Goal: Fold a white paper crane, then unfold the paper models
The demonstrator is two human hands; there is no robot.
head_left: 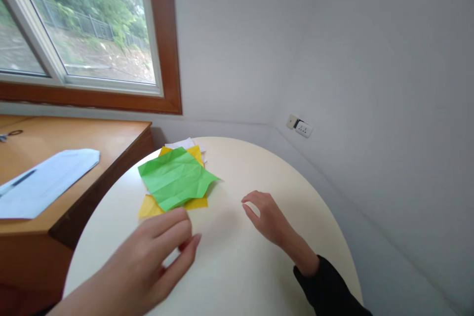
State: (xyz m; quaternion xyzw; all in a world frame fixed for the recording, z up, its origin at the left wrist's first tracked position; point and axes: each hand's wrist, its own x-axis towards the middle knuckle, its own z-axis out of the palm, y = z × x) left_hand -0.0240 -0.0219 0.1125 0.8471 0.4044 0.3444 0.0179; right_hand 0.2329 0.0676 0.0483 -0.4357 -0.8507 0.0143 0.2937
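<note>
- Left hand [153, 252] low over the round cream table [240, 266], just on the near side of the paper stack — fingers loosely curled, thumb tip close to the index tip, nothing seen between them. Can't tell if the fingertips touch the tabletop.
- Green paper [174, 177] tops the stack: creased all over, roughly square, one corner pointing away from the window [85, 24], lying flat.
- Yellow paper [150, 206] under the green, its corners poking out on the near side and the far side of the stack.
- White paper [181, 144] at the bottom, only a sliver showing at the far edge, twd the wall.
- Right hand [268, 219] to the right of the green paper, well apart from it — fingers bent and slightly spread, thumb out, holding nothing, hovering or resting on the table; can't tell which.
- Black sleeve [326, 291] on the right forearm, at the table's near edge.
- Left of the green paper: wooden desk [92, 133] butting up near the table, w/ a white envelope [44, 180] lying on it.
- Beyond the stack, to the right on the wall — a white wall socket [300, 127].
</note>
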